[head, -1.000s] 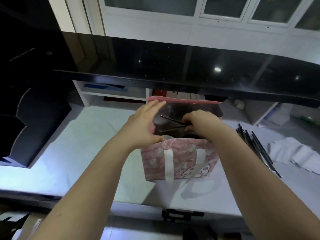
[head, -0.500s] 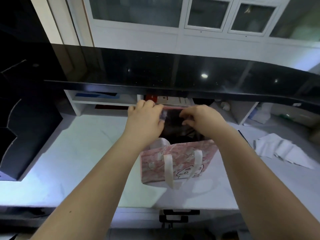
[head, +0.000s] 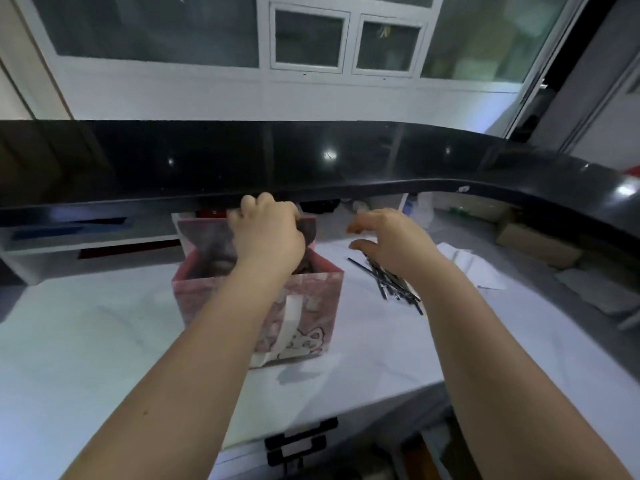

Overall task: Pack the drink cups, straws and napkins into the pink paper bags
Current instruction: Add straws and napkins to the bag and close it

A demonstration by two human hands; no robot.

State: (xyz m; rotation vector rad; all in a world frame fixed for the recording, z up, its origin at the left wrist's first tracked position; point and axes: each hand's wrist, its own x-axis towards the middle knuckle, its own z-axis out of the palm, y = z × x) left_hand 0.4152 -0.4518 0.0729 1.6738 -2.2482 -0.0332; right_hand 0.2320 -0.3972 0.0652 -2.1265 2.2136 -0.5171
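Observation:
A pink paper bag (head: 311,306) with white handles and a cartoon animal stands open on the white counter (head: 86,341). My left hand (head: 266,233) grips the bag's far top edge, fingers curled over it. My right hand (head: 384,240) hovers to the right of the bag, fingers loosely spread and holding nothing, just above a pile of black wrapped straws (head: 391,282). White napkins (head: 464,265) lie further right. What is inside the bag is dark and mostly hidden by my left wrist.
A black raised ledge (head: 311,161) overhangs the back of the counter, with white shelf compartments (head: 86,240) beneath it. A cardboard box (head: 536,244) sits at the far right. A black drawer handle (head: 301,441) shows below the counter's front edge.
My right hand has left the bag's mouth and moved right, over the straws. My left hand now grips the bag's back edge. The view has shifted right.

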